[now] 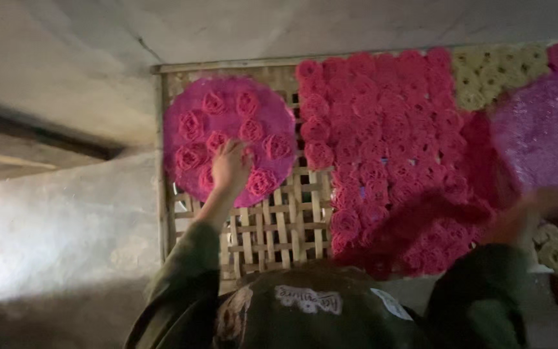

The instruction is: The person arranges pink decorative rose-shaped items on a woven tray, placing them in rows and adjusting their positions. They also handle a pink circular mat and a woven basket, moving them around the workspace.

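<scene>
Pink fills most of what I see: my left hand [230, 165] rests, fingers curled loosely, on a round pink disc [229, 139] that lies on the woven bamboo mat [272, 226]. The disc carries a scatter of pink spiral rosettes [252, 129], and my fingertips press among them near its middle; whether I pinch one I cannot tell. Just right of the disc, rows of the same pink rosettes [382, 148] lie packed on the mat, and beyond them, at the mat's far right corner, sits a patch of pale yellow rosettes [495, 74]. My right hand [524, 213] is a blur well right of the disc, and it seems to hold up a second pink disc [544, 136]; its grip I cannot make out.
</scene>
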`<state>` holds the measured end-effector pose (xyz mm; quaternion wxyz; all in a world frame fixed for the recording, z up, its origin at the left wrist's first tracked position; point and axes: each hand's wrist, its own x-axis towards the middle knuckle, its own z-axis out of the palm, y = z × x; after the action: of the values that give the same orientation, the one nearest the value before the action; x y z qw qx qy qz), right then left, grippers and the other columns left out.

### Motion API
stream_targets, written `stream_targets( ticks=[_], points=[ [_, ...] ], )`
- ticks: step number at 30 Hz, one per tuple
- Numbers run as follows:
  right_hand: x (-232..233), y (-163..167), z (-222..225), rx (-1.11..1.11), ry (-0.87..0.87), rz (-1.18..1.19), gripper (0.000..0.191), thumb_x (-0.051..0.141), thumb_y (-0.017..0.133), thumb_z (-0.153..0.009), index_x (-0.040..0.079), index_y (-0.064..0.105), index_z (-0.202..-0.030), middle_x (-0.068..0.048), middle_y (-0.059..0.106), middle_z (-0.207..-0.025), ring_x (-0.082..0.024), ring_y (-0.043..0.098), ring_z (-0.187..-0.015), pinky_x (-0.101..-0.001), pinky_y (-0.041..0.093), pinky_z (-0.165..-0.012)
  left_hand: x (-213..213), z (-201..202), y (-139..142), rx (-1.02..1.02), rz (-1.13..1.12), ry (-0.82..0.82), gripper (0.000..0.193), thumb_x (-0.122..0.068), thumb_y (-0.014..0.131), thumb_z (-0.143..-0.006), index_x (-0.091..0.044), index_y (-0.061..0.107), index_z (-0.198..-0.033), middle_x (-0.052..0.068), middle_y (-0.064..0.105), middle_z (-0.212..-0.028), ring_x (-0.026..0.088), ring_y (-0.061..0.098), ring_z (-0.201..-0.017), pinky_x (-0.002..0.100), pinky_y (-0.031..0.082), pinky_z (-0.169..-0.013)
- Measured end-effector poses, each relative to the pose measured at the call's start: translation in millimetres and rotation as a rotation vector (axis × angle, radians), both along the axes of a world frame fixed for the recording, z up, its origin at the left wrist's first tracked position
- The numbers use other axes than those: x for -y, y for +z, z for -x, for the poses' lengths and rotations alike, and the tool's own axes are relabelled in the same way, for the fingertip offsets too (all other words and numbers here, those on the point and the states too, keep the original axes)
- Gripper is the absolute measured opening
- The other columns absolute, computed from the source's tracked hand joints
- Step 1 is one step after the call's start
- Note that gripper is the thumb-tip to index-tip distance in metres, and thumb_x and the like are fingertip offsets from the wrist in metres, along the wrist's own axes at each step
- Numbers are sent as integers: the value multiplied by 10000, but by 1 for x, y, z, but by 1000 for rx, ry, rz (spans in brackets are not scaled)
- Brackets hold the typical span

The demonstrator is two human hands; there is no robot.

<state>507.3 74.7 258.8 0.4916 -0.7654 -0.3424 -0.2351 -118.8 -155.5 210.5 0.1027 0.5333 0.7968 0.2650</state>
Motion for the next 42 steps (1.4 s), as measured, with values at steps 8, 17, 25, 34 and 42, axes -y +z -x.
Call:
stream_targets(
  ticks=[8, 17, 25, 34, 42],
  points=[
    [71, -59, 283, -308, 1475, 308, 488, 447, 560, -1060, 79, 534, -1378, -104, 627, -1172, -149, 680, -870, -333, 641, -701, -92, -25, -29, -326, 322, -138, 564, -335, 712, -890, -48, 570, -1354, 154, 476, -1417, 349, 431, -1318, 519, 377, -1107],
    [108, -86, 385, -1666, 1258, 873, 346, 236, 509, -1060, -49, 619, -1222, -195, 700, -1116, -243, 729, -891, -331, 605, -769, -50, -58, 27, 189, 465, -311, 478, -290, 661, -972, -161, 550, -1419, 64, 707, -1109, 184, 726, -805, 347, 634, -637],
    [116, -55, 320, -874, 1602, 983, 312, 122, 664, -984, 52, 636, -1287, -134, 697, -1119, -217, 679, -1008, -306, 589, -865, 22, -47, -6, -224, 115, -273, 733, -153, 703, -810, -6, 403, -1463, 157, 489, -1437, 332, 513, -1273, 492, 523, -1002],
    [154, -62, 335, 164, 1550, 662, 405, 0, 680, -908, 54, 590, -1299, -228, 662, -1117, -415, 673, -936, -492, 558, -737, 21, -29, -28, -166, 171, -296, 522, -139, 693, -816, -38, 576, -1314, 147, 531, -1353, 346, 479, -1210, 469, 469, -1039],
    [172, -80, 327, -24, 1401, 955, 234, 82, 718, -940, 102, 684, -1170, -143, 660, -868, -278, 653, -780, -508, 567, -740, 35, -68, 59, 168, 554, -372, 334, -310, 596, -976, -172, 584, -1280, 72, 687, -1078, 196, 627, -787, 351, 514, -676]
  ],
)
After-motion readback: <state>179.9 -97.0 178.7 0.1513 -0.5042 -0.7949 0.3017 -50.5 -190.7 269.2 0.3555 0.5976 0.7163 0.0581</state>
